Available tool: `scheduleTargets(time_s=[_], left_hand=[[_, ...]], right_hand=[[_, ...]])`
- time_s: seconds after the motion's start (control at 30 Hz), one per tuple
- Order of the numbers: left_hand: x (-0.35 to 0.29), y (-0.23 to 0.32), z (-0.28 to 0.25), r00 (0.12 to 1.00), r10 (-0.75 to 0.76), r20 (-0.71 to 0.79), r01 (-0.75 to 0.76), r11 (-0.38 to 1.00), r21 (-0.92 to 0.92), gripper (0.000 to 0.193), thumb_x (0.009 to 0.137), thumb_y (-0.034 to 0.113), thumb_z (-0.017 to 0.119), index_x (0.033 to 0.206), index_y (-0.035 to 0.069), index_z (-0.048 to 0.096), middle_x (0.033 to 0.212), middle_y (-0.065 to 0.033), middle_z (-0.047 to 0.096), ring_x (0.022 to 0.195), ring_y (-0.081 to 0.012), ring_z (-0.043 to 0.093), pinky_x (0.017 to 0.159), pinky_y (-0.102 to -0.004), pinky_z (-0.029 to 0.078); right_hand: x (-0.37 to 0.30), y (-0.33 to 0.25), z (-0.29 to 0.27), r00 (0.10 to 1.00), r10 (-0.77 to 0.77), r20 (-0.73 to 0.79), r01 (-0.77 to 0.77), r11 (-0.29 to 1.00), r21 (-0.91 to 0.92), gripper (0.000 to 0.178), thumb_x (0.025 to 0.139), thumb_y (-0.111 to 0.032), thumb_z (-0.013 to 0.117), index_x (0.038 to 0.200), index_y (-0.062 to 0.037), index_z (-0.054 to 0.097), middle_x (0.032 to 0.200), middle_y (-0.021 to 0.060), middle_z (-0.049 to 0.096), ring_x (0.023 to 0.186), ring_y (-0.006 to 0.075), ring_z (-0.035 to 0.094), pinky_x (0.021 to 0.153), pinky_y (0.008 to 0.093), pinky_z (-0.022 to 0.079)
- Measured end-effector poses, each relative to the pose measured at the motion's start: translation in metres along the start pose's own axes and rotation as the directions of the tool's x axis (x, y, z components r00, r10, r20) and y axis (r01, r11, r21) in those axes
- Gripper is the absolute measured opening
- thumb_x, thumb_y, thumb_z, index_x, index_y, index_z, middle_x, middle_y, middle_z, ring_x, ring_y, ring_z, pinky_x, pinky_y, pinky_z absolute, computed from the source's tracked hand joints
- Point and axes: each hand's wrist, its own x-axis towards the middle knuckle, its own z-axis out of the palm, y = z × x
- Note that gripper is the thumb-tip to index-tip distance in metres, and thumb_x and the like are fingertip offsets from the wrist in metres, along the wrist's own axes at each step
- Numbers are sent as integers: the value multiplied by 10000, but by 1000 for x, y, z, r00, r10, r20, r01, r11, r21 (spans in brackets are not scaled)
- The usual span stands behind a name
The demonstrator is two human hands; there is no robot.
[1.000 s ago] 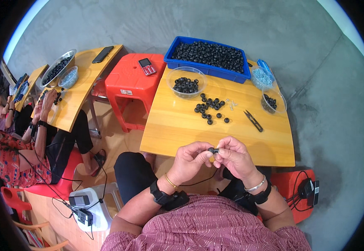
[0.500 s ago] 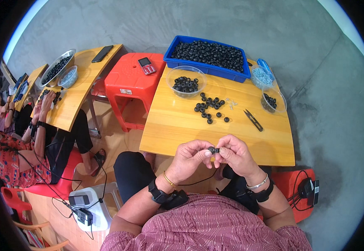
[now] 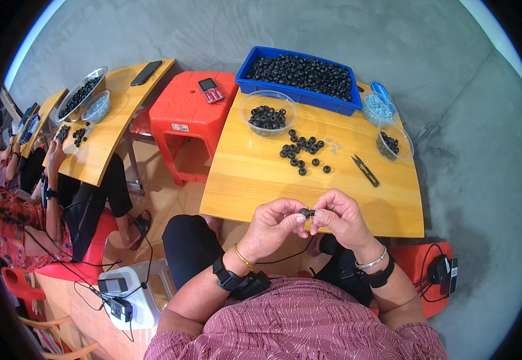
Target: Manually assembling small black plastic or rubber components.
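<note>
- The left hand point(image 3: 276, 222) and right hand point(image 3: 339, 217) pinch 1 small black ring point(image 3: 305, 212) between fingertips, near the wooden table point(image 3: 249, 180) edge.
- Loose black rings point(image 3: 301, 151) lie farther off.

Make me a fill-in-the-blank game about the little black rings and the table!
1. The left hand and right hand pinch one small black ring ______ them.
2. The big bin full of black rings is coloured ______.
3. The phone lies on a ______ plastic stool.
4. The black snips lie on the wooden table, to the ______ of the loose rings.

Missing words: between; blue; red; right
</note>
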Motion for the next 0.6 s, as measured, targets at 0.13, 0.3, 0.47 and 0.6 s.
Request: scheduleTargets(time_s=[0.13, 0.3, 0.47, 0.6], left_hand=[[0, -1, -1, 1000, 11, -9, -11, 1000, -5, 157, 828, 19, 526, 981, -11, 538, 843, -76, 590, 677, -130, 590, 639, -254, 513], [0, -3, -1, 1000, 29, -11, -29, 1000, -12, 168, 821, 9, 533, 988, -9, 536, 847, -76, 590, 680, -131, 591, 642, -252, 511], [0, -5, 0, 996, 81, -46, -77, 994, 80, 176, 809, -22, 537, 985, -8, 535, 845, -64, 587, 684, -117, 583, 638, -226, 491], [-2, -1, 2, 994, 100, -48, -85, 968, 237, 172, 807, -28, 535, 978, -11, 537, 829, -59, 587, 683, -109, 577, 641, -217, 480]], right_hand=[[0, 1, 0, 1000, -12, -10, 12, 999, 37, 64, 832, -35, 507, 877, -3, 474, 748, 39, 516, 627, 118, 559, 578, 233, 476], [1, 2, -1, 1000, -7, -16, 7, 1000, 19, 50, 832, -23, 499, 869, -3, 474, 742, 38, 516, 621, 116, 556, 572, 231, 474], [-1, 0, 1, 1000, -22, -9, 21, 996, -86, 55, 828, -28, 507, 865, -6, 472, 738, 49, 532, 623, 120, 560, 571, 232, 474], [-3, 1, 7, 998, -47, -52, 38, 986, -165, 30, 821, 2, 497, 844, -8, 479, 720, 30, 517, 616, 91, 543, 570, 213, 459]])
